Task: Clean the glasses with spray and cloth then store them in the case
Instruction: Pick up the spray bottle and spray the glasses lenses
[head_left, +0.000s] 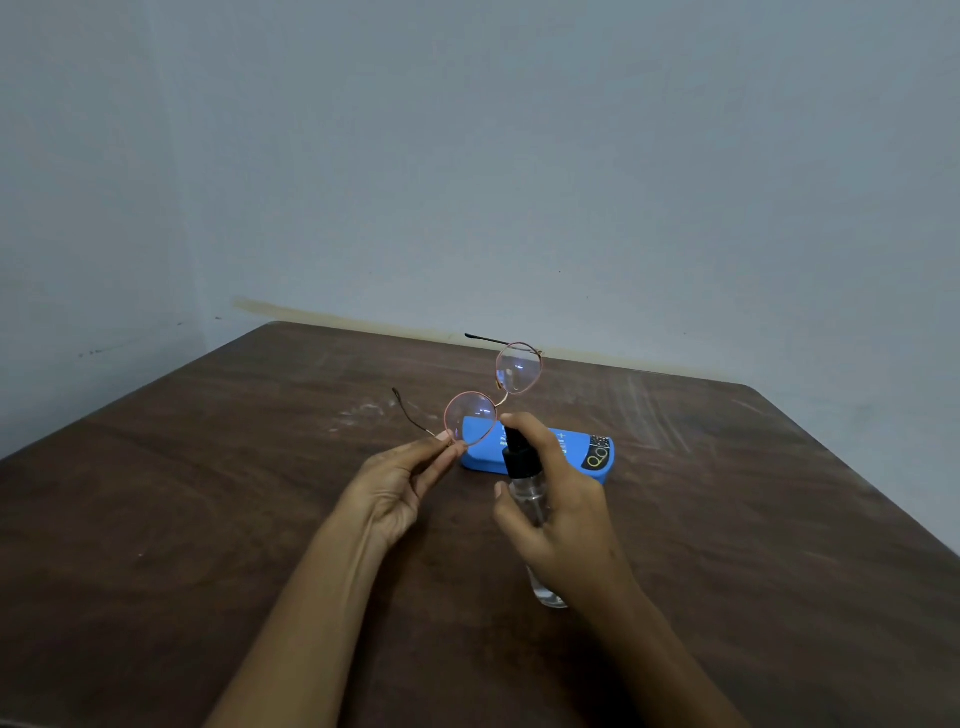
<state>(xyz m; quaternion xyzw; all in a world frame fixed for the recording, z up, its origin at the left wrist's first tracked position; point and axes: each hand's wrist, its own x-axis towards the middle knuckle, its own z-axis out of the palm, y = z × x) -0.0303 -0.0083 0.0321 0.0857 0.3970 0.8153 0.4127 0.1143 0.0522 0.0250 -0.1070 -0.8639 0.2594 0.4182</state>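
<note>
- The left hand (400, 488) sat just left of the frame's centre, palm turned inward. Its thumb and fingertips pinched the outer edge of the nearer lens, where the temple arm joins the rim, and the remaining fingers were loosely extended.
- The pink-rimmed glasses (470, 415) were held up in the air above the table, tilted so that one round lens sat low at the centre and the other higher, up and to the right. Both temple arms were unfolded and pointed toward the left of the frame.
- The right hand (566, 499) was curled round a clear spray bottle (519, 462) just right of centre. The index finger rested on top of the black nozzle head, which sat close beside the lower lens.
- The bottle's clear base showed below the hand, toward the lower middle of the frame.
- A blue glasses case (483, 460) lay closed on the dark wooden table (208, 493) behind both hands, partly hidden by the right hand; a black label showed at its right end.
- A pale grey-blue wall (467, 156) filled the upper half of the frame.
</note>
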